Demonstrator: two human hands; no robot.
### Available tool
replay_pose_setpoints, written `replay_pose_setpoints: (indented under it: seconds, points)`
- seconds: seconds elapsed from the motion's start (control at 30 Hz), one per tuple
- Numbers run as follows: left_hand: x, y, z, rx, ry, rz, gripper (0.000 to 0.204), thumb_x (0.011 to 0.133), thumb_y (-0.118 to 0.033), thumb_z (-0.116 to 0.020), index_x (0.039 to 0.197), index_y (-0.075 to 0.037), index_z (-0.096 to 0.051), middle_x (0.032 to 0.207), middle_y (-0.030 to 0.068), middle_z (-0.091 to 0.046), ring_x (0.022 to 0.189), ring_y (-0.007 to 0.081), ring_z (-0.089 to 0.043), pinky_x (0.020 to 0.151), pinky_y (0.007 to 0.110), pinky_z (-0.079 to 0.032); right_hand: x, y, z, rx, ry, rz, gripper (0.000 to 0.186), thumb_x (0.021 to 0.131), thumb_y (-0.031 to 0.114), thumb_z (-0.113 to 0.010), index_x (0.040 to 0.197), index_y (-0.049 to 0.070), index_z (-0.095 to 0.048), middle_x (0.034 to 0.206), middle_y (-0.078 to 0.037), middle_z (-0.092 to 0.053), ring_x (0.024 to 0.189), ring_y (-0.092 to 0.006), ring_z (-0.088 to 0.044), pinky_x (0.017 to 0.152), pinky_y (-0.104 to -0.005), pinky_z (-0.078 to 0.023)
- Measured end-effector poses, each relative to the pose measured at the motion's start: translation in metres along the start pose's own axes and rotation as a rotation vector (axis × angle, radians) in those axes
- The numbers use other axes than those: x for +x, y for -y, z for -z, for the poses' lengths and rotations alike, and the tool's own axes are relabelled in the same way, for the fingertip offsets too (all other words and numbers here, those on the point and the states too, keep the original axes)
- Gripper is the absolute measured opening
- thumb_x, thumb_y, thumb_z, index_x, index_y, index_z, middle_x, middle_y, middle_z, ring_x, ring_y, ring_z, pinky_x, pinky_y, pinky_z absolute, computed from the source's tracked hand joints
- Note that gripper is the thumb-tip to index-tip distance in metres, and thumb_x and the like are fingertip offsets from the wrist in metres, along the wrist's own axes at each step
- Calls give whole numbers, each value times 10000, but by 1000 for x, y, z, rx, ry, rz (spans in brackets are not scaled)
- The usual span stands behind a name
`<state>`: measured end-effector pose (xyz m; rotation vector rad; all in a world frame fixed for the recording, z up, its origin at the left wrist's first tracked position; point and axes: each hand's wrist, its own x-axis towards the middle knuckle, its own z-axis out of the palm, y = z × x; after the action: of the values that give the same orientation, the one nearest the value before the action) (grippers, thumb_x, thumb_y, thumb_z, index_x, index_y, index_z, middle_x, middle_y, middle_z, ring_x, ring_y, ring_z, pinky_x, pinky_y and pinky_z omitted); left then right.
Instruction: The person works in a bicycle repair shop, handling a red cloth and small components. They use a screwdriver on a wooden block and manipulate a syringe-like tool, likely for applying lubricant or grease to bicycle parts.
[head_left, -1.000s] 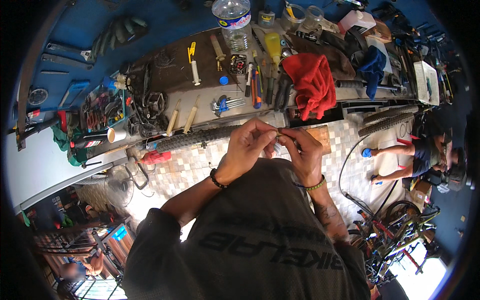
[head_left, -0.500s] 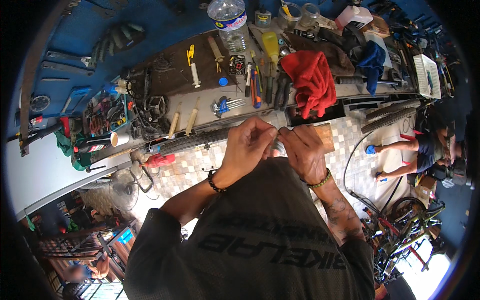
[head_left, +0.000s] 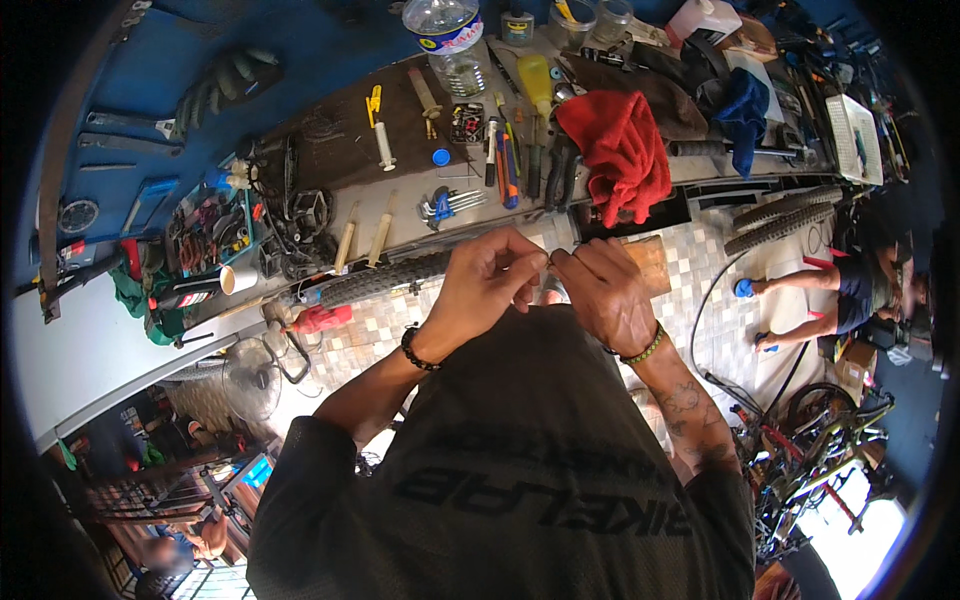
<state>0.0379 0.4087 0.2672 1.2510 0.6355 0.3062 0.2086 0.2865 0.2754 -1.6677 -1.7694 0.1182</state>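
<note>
My left hand (head_left: 487,285) and my right hand (head_left: 607,295) meet fingertip to fingertip in front of my chest, just off the workbench's near edge. Both are closed in a pinch. A tiny dark thing seems to sit between the fingertips, too small to name. Beyond my hands on the bench lie a blue-holdered hex key set (head_left: 450,205), two syringes (head_left: 381,240) side by side at the edge, and a utility knife (head_left: 508,172) among pens. To their right, a red cloth (head_left: 620,150) hangs over an open drawer.
A bicycle tyre (head_left: 385,278) runs below the bench's edge. A large plastic bottle (head_left: 456,55) stands at the back, near a yellow squeeze bottle (head_left: 536,82). Right of me a person's legs (head_left: 800,300) show on the tiled floor, with bicycles (head_left: 830,430) nearer. A fan (head_left: 251,378) stands left.
The fingertips of both hands have shifted slightly left and stay together. My left fingers have changed their pinch a little. The bench has slid slightly up and left in view.
</note>
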Motion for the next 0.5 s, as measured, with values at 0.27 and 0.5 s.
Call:
replay_pose_setpoints:
  seconds: [0.27,0.5]
  points:
    - [-5,-15,11,-80,94,-68,193,1063,-31,-599,1203,80,-672,1015,161,-746,929,219,-759,756,314,-660,6,6,14,152,-40,-68,151,857,-9,-754,1007,-14,-735,820,-114,-626,732,-306,-600,672,-411,-459]
    - [-7,-14,13,-13,80,-70,178,1026,3,-650,1182,81,-685,996,163,-748,879,214,-755,756,318,-650,7,12,20,147,-40,-77,149,858,1,-767,1002,-13,-737,819,-106,-633,726,-300,-598,679,-410,-468]
